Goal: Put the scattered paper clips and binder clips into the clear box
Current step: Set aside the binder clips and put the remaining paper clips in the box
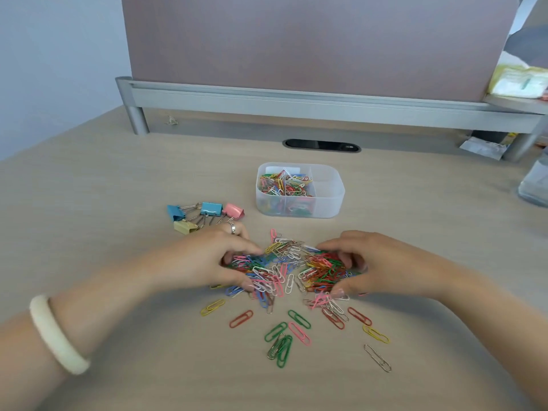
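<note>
Closest to the camera, a pale bangle [56, 333] sits on the left forearm, and a scatter of loose paper clips [284, 336] lies on the counter [118, 203] between the two arms. Just beyond them is the main pile of paper clips [289, 262], with the left grip [219, 256] and the right grip [376, 262] set against its two sides. Both grips are curled, with fingers and thumbs dug into the pile and closed around clips from either flank.

Four binder clips [204, 213] lie in a cluster just beyond the left grip, not held. The clear box [299, 189] stands open beyond the pile, apart from it. Its left side already holds paper clips, while the right compartment shows none.

Handling notes:
- **Paper clips:** They are light, thin, stiff wire with a slick coating. They hook into each other, so a handful is likely to lift as a tangle and shed strays. Scoop from underneath with both grips cupped together, not from the top.
- **Single flat clips:** These are hard to pinch off the counter. Slide each into a group, or lift it by one loop.
- **Binder clips:** These are bulkier and rigid. Take each by the coloured body or the wire handles.
- **Carrying:** Keep the load low over the box rim to limit spills
</note>
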Demonstrator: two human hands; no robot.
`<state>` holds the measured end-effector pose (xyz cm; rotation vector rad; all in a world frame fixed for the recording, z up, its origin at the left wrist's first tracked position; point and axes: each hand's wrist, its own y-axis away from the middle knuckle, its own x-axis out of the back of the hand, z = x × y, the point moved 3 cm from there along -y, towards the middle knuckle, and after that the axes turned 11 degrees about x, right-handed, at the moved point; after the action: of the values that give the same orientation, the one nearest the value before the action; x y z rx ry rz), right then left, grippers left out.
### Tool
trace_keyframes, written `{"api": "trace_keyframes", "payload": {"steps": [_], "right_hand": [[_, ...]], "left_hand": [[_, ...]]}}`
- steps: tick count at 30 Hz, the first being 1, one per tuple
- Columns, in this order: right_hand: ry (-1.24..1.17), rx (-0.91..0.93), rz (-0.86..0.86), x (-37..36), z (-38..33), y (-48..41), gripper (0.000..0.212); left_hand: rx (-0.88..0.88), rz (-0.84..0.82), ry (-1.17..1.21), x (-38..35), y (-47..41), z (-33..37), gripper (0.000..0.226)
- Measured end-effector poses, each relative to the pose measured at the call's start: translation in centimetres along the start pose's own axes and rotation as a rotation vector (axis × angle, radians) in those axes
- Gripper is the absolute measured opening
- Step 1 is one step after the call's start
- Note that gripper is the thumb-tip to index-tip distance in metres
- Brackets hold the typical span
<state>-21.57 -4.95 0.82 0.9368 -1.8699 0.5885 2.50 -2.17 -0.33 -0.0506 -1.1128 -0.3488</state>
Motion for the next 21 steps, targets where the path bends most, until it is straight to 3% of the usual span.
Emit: {"api": "trace_keyframes", "payload": {"steps": [7, 21], "right_hand": [[0.056, 0.066, 0.041, -0.6, -0.7, -2.0, 0.038], [0.208, 0.098, 0.047, -1.1, -0.9, -3.3, 0.031]], "left_hand": [[-0.046, 0.052, -0.1, -0.7, -1.7, 1.6, 0.058], [-0.099, 0.172, -0.148, -1.1, -2.7, 2.8, 0.027]]}}
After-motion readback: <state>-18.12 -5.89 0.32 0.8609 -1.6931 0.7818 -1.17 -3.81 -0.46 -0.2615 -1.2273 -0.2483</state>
